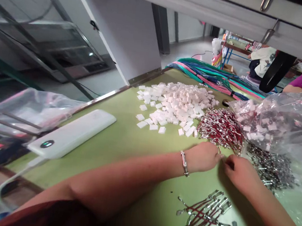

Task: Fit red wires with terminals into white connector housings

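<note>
My left hand (207,157), with a bracelet (185,164) at the wrist, is closed in a pinch. Close beside it, the fingers of my right hand (238,169) are pinched too. A thin, shiny bit shows between the fingertips, too small to name. Just beyond the hands lies a heap of short red wires with metal terminals (223,128). To the right is a heap of dark wires with terminals (272,167). Nearer to me, a loose bunch of red terminal wires (202,215) lies crossed on the green tabletop (137,144).
Small white plastic pieces (179,101) are heaped behind the hands. More fill a clear bag (282,119) at right. Long cable bundles (211,78) line the back. A white power bank (74,133) with a cable lies left. Other people sit beyond, upper right.
</note>
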Available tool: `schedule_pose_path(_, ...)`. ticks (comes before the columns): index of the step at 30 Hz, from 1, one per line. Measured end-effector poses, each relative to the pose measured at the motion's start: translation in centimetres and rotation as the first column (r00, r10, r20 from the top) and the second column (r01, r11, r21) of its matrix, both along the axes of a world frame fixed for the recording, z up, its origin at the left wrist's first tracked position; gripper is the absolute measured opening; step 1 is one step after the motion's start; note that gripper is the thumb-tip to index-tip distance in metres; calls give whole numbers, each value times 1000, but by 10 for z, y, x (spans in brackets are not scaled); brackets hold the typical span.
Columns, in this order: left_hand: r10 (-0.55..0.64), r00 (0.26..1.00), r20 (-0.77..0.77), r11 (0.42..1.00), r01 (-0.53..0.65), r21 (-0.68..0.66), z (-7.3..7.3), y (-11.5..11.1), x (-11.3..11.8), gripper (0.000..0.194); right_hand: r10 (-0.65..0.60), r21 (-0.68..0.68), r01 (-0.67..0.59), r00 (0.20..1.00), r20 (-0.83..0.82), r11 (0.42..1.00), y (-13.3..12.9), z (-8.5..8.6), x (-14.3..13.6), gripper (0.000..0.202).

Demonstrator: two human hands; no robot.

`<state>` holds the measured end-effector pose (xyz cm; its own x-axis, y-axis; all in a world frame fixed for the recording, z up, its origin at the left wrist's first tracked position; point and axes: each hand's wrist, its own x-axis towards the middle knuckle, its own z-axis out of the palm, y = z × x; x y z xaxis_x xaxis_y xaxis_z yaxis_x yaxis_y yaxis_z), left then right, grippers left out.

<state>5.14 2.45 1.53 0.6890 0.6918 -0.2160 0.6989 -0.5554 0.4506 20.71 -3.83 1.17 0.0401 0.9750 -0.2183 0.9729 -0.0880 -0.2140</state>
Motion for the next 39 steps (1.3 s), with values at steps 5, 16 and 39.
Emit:
schedule_pose_path(5,204,963,175,826,-73,-559,-7,-4,6,36,-75,48,100,923,-378,994,-30,-5,-17,17)
schedule_pose_path(16,221,874,432,920,-40,-391,-13,6,1,29,-76,208,27,969,235,978,-20,-6,90,19)
schedule_pose_path(39,-96,948,305,980,144,-139,-20,-14,3,33,-138,64,238,738,-661,969,-34,-17,13,18)
